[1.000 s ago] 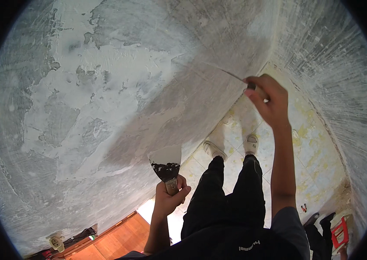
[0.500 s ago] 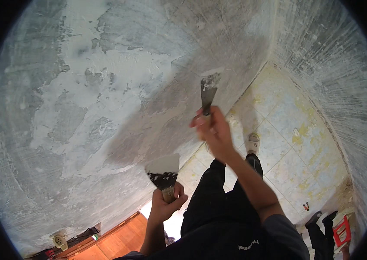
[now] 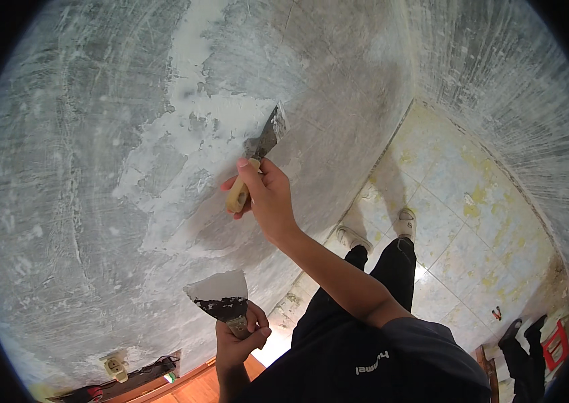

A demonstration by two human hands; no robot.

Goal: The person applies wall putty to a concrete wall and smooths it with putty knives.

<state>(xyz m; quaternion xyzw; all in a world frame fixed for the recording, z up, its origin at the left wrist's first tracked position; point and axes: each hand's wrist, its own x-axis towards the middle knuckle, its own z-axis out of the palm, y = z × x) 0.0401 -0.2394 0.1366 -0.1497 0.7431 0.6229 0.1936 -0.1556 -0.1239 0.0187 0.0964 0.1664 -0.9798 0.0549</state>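
Note:
Fingers wrapped round its pale yellow handle, my right hand (image 3: 266,198) holds a putty knife (image 3: 270,138). Its blade is at the grey wall (image 3: 83,168), at the right edge of a patch of white putty (image 3: 184,144); exact contact is hard to tell. Lower down, my left hand (image 3: 241,341) grips the handle of a wider putty knife (image 3: 225,303), blade upward. White putty coats the outer part of that blade, and the dark metal shows below it. The wide blade stands apart from the right-hand knife.
A tiled floor (image 3: 432,228) with yellow stains lies under my feet, bordered by a second wall (image 3: 499,87) on the right. Pliers (image 3: 497,313) lie on it. At the lower right are another person's legs (image 3: 525,359) and a red stool (image 3: 556,344). A socket (image 3: 116,368) sits lower left.
My right hand has swung left and brought its knife to the white putty patch, turning the blade. My left hand has shifted slightly left and down with the wider knife. The view has shifted too.

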